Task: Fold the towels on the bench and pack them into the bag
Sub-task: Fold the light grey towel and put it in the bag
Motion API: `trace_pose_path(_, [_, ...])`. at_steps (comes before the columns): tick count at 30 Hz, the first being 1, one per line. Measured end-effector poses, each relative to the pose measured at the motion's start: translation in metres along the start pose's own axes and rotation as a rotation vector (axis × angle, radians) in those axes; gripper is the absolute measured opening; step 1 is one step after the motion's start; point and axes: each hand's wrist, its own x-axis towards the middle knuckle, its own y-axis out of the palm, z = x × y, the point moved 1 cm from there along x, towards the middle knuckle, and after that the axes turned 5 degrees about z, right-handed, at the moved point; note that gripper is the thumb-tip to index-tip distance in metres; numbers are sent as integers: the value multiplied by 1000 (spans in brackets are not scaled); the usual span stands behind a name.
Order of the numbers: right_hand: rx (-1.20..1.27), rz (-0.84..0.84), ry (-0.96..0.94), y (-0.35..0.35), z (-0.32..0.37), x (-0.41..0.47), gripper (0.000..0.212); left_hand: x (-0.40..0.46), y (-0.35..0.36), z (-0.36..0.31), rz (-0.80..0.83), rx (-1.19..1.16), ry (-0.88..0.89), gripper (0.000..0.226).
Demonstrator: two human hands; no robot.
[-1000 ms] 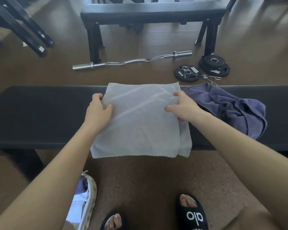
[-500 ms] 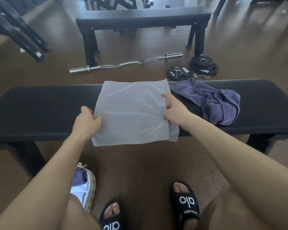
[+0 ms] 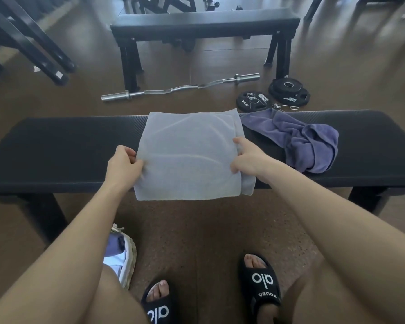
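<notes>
- a folded grey towel (image 3: pixel 189 155) lies flat across the middle of a black padded bench (image 3: pixel 63 150), its near edge hanging just past the bench's front edge.
- the left hand (image 3: pixel 123 166) pinches the towel's left edge, thumb on top and fingers curled under the cloth.
- the right hand (image 3: pixel 248 160) grips the towel's right edge, fingers curled round the stacked layers that show along that side.
- a crumpled purple towel (image 3: pixel 306 141) sits on the bench just to the right of the grey one, its left end touching or nearly touching the grey towel's far right corner.
- a woven bag (image 3: pixel 126 253) stands on the floor by the person's left leg, partly hidden by the left forearm; purple and white cloth shows inside it.
- 2 black slides (image 3: pixel 262 281) are on the person's feet, on the brown floor below the bench.
- beyond the bench lie a curl bar (image 3: pixel 180 88), 2 black weight plates (image 3: pixel 288 91) and a second bench (image 3: pixel 206 22).
</notes>
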Motion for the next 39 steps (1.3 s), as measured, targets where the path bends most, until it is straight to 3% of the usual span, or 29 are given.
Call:
trace_pose_path(4, [282, -46, 30, -6, -6, 0, 74, 0, 0, -1, 4, -50, -8, 31])
trace_pose_path(9, [320, 9, 103, -7, -9, -1, 87, -3, -5, -4, 80, 41, -45, 31])
trace_pose_path(12, [235, 128, 106, -12, -7, -5, 96, -2, -7, -6, 154, 125, -54, 25])
trace_pose_path(16, [241, 148, 136, -11, -8, -8, 81, -5, -10, -6, 227, 185, -39, 32])
trace_pose_path(20, [214, 157, 143, -11, -8, -9, 97, -9, -11, -6, 267, 169, -14, 24])
trace_pose_path(23, [93, 191, 123, -7, -7, -13, 103, -10, -14, -6, 262, 101, 11, 21])
trace_pose_path(27, [-70, 146, 84, -2, -6, -15, 93, -11, -12, -2, 238, 62, 31, 18])
trace_pose_path(33, [137, 188, 75, -12, -9, -18, 87, -7, -9, 6, 135, 93, 36, 16])
trace_pose_path(39, [17, 143, 84, -18, -12, -15, 95, -9, -4, 7, 150, 100, 11, 29])
